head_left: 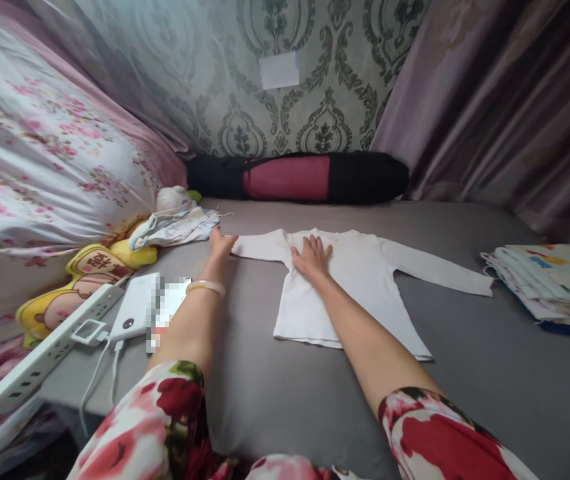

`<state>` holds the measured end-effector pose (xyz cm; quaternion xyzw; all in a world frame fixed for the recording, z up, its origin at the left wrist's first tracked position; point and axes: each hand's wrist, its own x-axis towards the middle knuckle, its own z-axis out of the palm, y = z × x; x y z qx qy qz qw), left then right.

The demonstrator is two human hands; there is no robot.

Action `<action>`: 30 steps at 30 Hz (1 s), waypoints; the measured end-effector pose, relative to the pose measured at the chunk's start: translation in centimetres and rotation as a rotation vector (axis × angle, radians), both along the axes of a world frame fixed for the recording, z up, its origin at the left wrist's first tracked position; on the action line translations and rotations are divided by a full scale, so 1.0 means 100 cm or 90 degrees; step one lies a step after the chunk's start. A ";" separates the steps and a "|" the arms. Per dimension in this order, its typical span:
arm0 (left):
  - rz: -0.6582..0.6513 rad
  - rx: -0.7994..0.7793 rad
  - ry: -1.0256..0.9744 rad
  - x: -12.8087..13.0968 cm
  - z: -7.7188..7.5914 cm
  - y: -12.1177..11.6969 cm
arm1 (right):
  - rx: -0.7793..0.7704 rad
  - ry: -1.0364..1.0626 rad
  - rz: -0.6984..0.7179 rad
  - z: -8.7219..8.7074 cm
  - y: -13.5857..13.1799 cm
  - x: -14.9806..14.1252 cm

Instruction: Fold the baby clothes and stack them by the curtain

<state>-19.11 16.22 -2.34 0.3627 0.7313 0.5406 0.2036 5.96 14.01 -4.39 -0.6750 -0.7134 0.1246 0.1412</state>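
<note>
A white long-sleeved shirt (365, 287) lies spread out on the grey bed sheet (255, 400), its sleeves stretched to both sides. My right hand (312, 259) rests flat on the upper left part of the shirt, fingers spread. At the cuff of the left-hand sleeve is my left hand (221, 243), its thumb held apart from the fingers; some of those fingers are hidden. A light bracelet (206, 287) circles my left wrist. Just beyond the left hand lies a crumpled white and pale-blue cloth (177, 227).
On the left are a yellow cartoon cushion (85, 283), a white power strip (49, 350), a white power bank (135, 307) with cables, and a pixelated phone-like thing (171, 300). A stack of folded cloths (557, 283) sits at right. A black and pink bag (287, 179) lies along the wall.
</note>
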 end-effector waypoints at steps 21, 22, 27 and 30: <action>-0.523 -0.087 0.668 0.084 -0.004 -0.041 | -0.012 -0.038 0.363 0.047 -0.185 0.009; -0.514 -0.082 0.674 0.084 -0.005 -0.041 | 0.005 -0.061 0.365 0.045 -0.184 0.008; -0.472 -0.070 0.688 0.089 -0.003 -0.041 | 0.055 -0.077 0.357 0.034 -0.182 0.004; -0.454 -0.082 0.680 0.092 -0.003 -0.040 | 0.058 -0.035 0.360 0.031 -0.182 0.003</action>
